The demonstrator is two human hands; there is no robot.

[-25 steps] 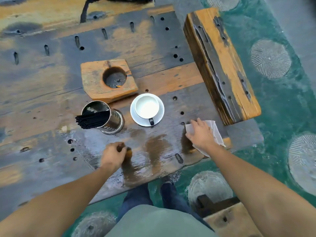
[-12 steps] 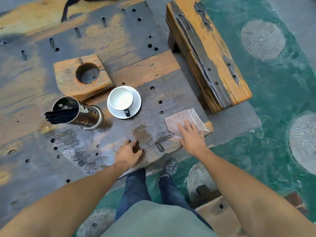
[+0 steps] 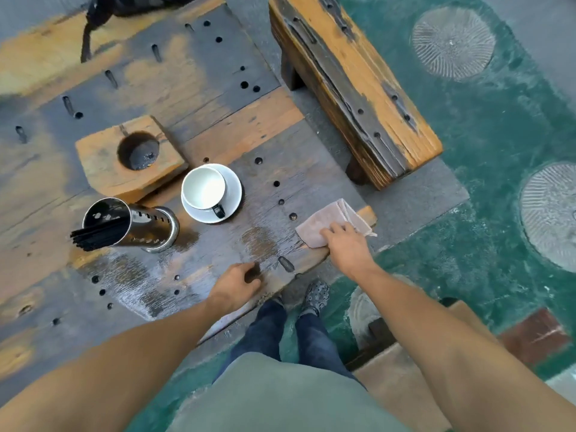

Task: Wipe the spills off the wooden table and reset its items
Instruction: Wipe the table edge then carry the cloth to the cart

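Note:
A pinkish folded cloth [image 3: 335, 221] lies at the wooden table's [image 3: 218, 73] near right corner. My right hand [image 3: 347, 249] presses on the cloth's near edge with flat fingers. My left hand [image 3: 235, 285] rests on the table's front edge with its fingers loosely curled and nothing in it. A brown wet stain [image 3: 258, 243] lies between the two hands, and wet sheen spreads to its left. A white cup [image 3: 202, 188] sits upright on its saucer [image 3: 232, 194]. A metal holder [image 3: 146, 224] with black straws [image 3: 93, 236] stands to the left.
A wooden block [image 3: 103, 163] with a round hole sits behind the holder. A heavy wooden bench [image 3: 352, 79] stands at the table's right end. A black strap [image 3: 85, 42] hangs at the far edge. My legs and shoes [image 3: 313, 296] are below the table's front edge, over green floor.
The brown wet patches near the front edge have shrunk. My right hand has slid with the cloth to the corner. My left hand stays at the front edge, its fingers now more curled.

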